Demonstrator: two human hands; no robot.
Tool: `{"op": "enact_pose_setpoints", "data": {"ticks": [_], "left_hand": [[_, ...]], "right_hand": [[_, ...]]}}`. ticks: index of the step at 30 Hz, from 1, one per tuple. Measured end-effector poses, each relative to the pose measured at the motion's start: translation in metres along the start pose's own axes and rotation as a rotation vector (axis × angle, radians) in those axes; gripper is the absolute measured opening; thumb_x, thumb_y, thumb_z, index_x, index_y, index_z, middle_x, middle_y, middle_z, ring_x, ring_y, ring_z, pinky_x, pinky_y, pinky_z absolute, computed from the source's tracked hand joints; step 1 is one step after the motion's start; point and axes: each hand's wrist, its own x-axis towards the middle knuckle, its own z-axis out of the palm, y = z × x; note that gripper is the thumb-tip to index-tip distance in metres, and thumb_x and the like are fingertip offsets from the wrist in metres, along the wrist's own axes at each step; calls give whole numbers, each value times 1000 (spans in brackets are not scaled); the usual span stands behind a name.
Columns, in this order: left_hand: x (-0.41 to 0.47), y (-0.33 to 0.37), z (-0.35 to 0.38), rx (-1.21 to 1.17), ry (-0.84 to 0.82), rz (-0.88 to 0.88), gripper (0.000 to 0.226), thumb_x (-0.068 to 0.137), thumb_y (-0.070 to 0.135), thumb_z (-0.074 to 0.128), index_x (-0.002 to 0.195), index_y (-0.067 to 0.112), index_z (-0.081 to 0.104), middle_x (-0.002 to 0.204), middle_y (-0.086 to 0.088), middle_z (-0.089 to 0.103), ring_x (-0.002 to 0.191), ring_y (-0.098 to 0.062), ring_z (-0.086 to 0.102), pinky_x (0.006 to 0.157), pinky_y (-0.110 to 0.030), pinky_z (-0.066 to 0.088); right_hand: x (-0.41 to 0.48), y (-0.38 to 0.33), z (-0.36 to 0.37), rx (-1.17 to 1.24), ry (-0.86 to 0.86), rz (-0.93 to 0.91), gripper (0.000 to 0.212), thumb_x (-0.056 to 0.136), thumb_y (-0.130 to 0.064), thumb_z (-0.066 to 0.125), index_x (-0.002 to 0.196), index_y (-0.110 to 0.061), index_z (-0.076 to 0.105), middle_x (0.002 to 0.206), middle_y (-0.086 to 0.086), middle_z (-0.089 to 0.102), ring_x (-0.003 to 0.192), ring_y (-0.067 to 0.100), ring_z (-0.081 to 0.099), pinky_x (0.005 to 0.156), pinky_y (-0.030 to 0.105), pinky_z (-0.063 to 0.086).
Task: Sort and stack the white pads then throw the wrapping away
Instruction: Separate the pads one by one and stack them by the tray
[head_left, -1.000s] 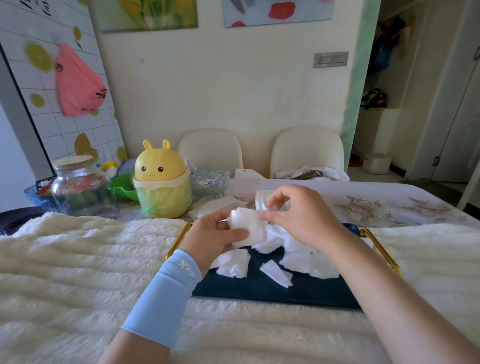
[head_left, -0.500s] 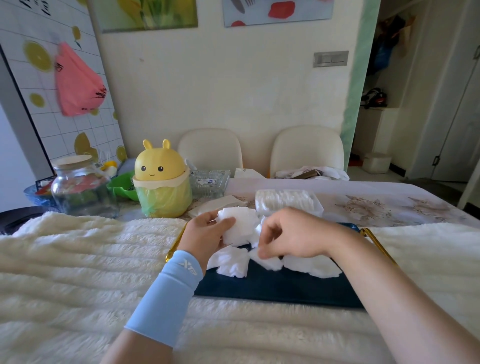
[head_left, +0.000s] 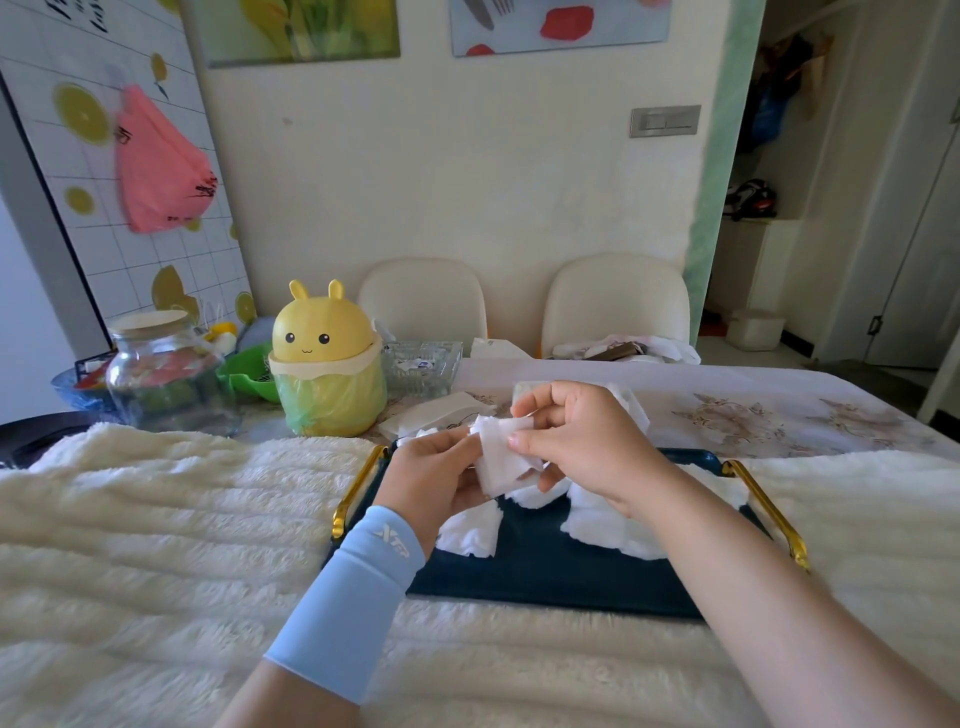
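Note:
My left hand (head_left: 434, 478) and my right hand (head_left: 576, 441) meet above a dark blue tray (head_left: 545, 577) with gold handles. Between them is a small bunch of white pads (head_left: 501, 457); my left hand grips it from the left, and my right thumb and fingers pinch its top edge. Loose white pads (head_left: 605, 530) lie scattered on the tray under and beside my hands. The clear wrapping with more pads (head_left: 631, 402) lies just behind my right hand, mostly hidden by it.
A yellow bunny-shaped bin (head_left: 327, 364) with a green liner stands behind the tray to the left. Beside it are a glass jar (head_left: 166, 369), a green bowl (head_left: 249, 371) and a glass dish (head_left: 423, 364). A fluffy cream blanket (head_left: 156, 519) covers the near table. Two chairs stand behind.
My right hand dipped to the tray, then rose again to the bunch in my left hand, now pinching a pad against it. My left hand stayed about in place.

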Motion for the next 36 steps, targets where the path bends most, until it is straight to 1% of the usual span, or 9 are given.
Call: {"op": "enact_pose_setpoints", "data": {"ticks": [6, 10, 13, 16, 20, 25, 29, 32, 36], "left_hand": [[-1, 2, 0, -57, -4, -17, 22, 99, 16, 57, 112, 1, 67, 98, -19, 75, 87, -30, 74, 77, -37, 61], [-2, 4, 1, -11, -97, 29, 32, 90, 28, 68, 112, 4, 70, 103, -16, 75, 97, -30, 72, 85, -39, 58], [-1, 2, -2, 117, -121, 82, 33, 83, 7, 76, 115, 7, 68, 99, -10, 77, 93, -24, 73, 78, -32, 56], [0, 3, -6, 157, -126, 99, 37, 81, -4, 73, 114, 10, 67, 95, -8, 77, 84, -20, 73, 70, -27, 56], [7, 2, -13, 73, -68, 89, 37, 82, -7, 71, 116, 7, 66, 103, -14, 75, 101, -34, 70, 93, -48, 55], [12, -2, -14, -27, 5, 31, 33, 84, -5, 70, 116, 0, 65, 106, -15, 74, 102, -33, 70, 95, -44, 54], [10, -6, -7, 3, -16, 20, 31, 84, -3, 71, 114, 3, 66, 105, -14, 75, 102, -33, 70, 96, -46, 54], [12, -8, -6, 21, -26, 18, 35, 84, -2, 71, 117, 4, 64, 107, -13, 75, 102, -32, 71, 96, -47, 54], [14, -12, -6, 103, -19, 38, 35, 83, 1, 74, 117, 8, 66, 105, -10, 75, 103, -31, 70, 98, -49, 53]], "right_hand": [[-1, -4, 2, -41, 92, 10, 19, 82, -3, 79, 93, -12, 68, 72, 2, 70, 53, 13, 66, 48, 29, 51], [0, -4, 4, -136, 149, -2, 23, 77, -13, 85, 90, -20, 68, 87, 3, 72, 57, 11, 67, 54, 23, 52], [1, -2, -1, -219, 154, -29, 29, 77, -28, 86, 98, -30, 66, 99, -10, 68, 82, 6, 68, 74, 28, 58], [0, -6, -11, -147, 18, 34, 29, 82, -27, 83, 106, -24, 68, 95, -2, 74, 62, 10, 66, 65, 20, 55], [-1, -13, -43, -279, 65, -23, 9, 87, -20, 77, 95, -23, 72, 85, -3, 75, 56, 8, 63, 68, 26, 54], [-1, -7, -73, -662, -28, 57, 17, 79, -24, 83, 87, -34, 73, 94, -16, 70, 66, -13, 58, 59, 12, 40], [-3, 1, -67, -920, -229, 262, 50, 72, -34, 87, 116, -40, 64, 116, -16, 52, 101, 8, 59, 78, 28, 49], [-4, 4, -66, -962, -284, 327, 62, 76, -27, 86, 129, -40, 58, 132, -9, 49, 111, 17, 57, 89, 32, 51], [-3, 9, -60, -1000, -292, 347, 64, 80, -19, 79, 134, -40, 54, 143, -7, 45, 111, 18, 58, 79, 28, 51]]}}
